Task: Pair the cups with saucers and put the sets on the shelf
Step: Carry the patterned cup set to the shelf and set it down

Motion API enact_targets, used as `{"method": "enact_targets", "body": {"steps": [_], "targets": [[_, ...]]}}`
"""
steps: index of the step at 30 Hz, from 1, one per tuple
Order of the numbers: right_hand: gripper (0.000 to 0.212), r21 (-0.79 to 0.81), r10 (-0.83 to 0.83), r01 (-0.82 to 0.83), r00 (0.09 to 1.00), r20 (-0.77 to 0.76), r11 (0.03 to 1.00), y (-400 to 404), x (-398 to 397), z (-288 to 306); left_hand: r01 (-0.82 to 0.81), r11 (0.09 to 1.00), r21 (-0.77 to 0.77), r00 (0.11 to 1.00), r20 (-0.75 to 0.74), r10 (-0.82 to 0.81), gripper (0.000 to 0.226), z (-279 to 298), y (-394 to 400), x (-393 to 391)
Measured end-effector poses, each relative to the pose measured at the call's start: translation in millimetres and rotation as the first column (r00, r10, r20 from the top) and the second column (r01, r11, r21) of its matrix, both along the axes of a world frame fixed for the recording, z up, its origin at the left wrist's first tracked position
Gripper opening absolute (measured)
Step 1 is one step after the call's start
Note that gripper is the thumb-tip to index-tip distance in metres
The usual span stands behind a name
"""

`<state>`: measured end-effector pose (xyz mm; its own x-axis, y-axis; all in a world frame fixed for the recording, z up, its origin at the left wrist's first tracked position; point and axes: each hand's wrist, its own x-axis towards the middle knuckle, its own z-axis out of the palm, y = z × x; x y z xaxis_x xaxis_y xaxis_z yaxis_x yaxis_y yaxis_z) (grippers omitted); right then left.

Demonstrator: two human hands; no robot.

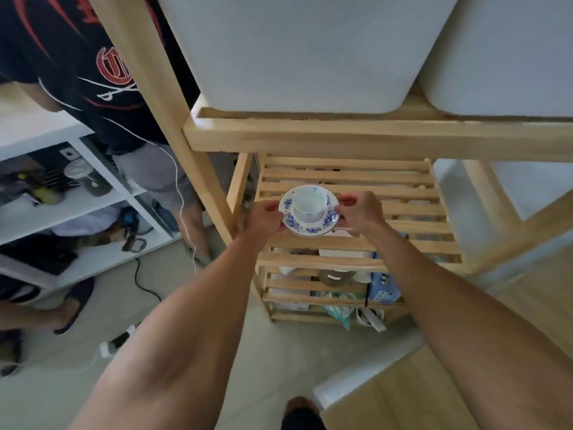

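Note:
A white cup [310,203] with a small blue mark stands upright on a white saucer [302,225] with a blue floral rim. My left hand [263,217] grips the saucer's left edge and my right hand [359,212] grips its right edge. The set sits at the level of the slatted wooden shelf [403,193], over its front left part; whether it rests on the slats or hovers just above them, I cannot tell.
Two large white bins [304,51] fill the tier above. The lower tier [335,302] holds boxes and bags. A person in a dark shirt [102,76] stands at the left beside a white shelving unit [93,200]. A wooden table [418,395] is at the bottom right.

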<state>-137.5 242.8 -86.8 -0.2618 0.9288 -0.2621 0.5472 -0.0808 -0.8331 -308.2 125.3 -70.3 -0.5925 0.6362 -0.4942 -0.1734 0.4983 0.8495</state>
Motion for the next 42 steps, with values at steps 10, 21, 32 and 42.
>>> {"method": "enact_targets", "body": {"steps": [10, 21, 32, 42], "targets": [[0.029, 0.095, 0.044, -0.043, 0.999, -0.003, 0.995, 47, -39, -9, -0.035, 0.996, -0.087, 0.974, -0.225, 0.015, 0.025, -97, 75, -88], [0.035, 0.053, 0.032, -0.029, 0.997, -0.064, 0.998, 78, -58, -19, -0.05, 0.999, -0.011, 0.97, -0.238, 0.046, 0.027, -42, 89, -68], [0.043, 0.019, -0.029, 0.033, 0.985, -0.173, 0.999, 66, -55, -15, -0.145, 0.989, 0.034, 0.951, -0.271, 0.149, 0.042, -39, 77, -57], [0.026, -0.052, -0.072, 0.066, 0.99, -0.121, 0.996, -23, 31, 51, 0.154, 0.987, 0.039, 0.959, -0.245, -0.14, 0.035, -10, 15, 6]]}}
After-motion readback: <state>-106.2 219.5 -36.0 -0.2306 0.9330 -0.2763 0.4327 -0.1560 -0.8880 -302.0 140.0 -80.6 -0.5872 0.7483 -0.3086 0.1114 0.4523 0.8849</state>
